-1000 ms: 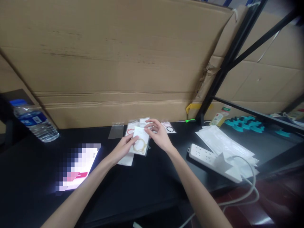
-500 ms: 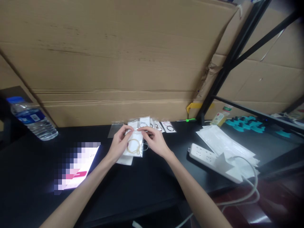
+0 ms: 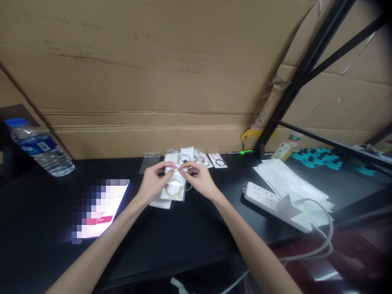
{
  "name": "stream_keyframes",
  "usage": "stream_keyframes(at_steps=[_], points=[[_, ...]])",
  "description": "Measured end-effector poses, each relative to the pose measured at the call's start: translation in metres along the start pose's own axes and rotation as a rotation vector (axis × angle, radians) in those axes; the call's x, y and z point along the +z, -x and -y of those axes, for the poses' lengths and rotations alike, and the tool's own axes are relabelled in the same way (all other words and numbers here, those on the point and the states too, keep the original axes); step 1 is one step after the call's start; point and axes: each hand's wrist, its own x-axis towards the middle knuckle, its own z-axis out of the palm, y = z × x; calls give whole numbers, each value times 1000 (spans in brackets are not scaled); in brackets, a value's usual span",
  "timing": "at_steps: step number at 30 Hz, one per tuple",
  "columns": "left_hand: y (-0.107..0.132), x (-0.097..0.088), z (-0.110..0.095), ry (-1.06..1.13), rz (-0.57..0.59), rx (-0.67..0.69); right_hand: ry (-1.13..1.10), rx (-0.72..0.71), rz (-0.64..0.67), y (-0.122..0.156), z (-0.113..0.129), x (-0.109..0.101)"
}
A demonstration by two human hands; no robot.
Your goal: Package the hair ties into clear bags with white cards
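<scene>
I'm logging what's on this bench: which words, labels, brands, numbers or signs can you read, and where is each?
"27", apparently: on the lit screen; the rest is pixelated or blurred.
Water bottle: its blue label has white lettering and a barcode, too blurred to read.
Bottle of yellowish liquid: label too small to read.
Held packet and other packets: nothing readable.

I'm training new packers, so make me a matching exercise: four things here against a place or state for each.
1. bag
2. water bottle
3. screen
4. power strip

A. lit up
B. white, at the right
C. pinched by left hand and right hand
D. blue-capped, far left

Pairs: 1-C, 2-D, 3-A, 4-B
</scene>
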Motion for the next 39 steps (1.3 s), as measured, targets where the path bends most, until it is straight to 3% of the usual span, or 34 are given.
stream_keyframes(at_steps=[6, 12, 14, 17, 19, 23, 27, 30, 34, 36, 39], points=[[-4, -1, -1, 209, -33, -207, -180, 165, 86, -3, 0, -8], [-6, -2, 7, 231, -30, -238, -160, 175, 45, -3, 1, -12], [-8, -5, 13, 197, -106, -234, -177, 178, 114, 0, 1, -12], [-13, -11, 21, 167, -244, -228, -197, 200, 326, 4, 1, -12], [-15, -14, 23, 160, -274, -227, -195, 209, 386, 6, 1, -10], [-14, -12, 18, 111, -197, -236, -202, 214, 290, 5, -3, -6], [-15, -11, 13, 85, -182, -144, -170, 184, 93, 1, -10, -8], [-19, -19, 17, -165, -248, -15, -123, 133, -77, -4, -17, -13], [-20, -31, 27, -1018, -370, 100, -64, 63, -264, -11, -26, -22], [-19, -35, 33, -1268, -357, 112, -47, 44, -320, -15, -29, -26], [-18, -37, 39, -1444, -294, 55, -44, 33, -362, -24, -36, -30]])
